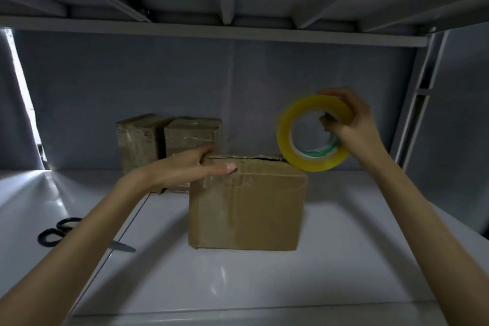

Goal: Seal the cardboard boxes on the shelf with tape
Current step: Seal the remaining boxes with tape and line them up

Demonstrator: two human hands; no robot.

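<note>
I count three cardboard boxes on the shelf [264, 286]: one front box [247, 206] at centre, and two taped boxes behind it toward 11 o'clock, a left one [137, 140] and a right one [191, 136]. One tape roll [315, 132] sits at 2 o'clock, one pair of scissors [60, 231] at 8 o'clock. Two hands: left [190, 167], right [352, 124].

The tape roll [315, 132] is translucent yellow with a white inner core printed in green. The cardboard box [247, 204] at the front is plain brown, with glossy clear tape over part of its face. Two bundles of flat cardboard [169, 140] behind it are the same brown, wrapped in shiny clear tape. The shelf [238, 286] is pale glossy grey, its back panel a duller blue-grey. The scissors [62, 231] have black handles and silver blades
</note>
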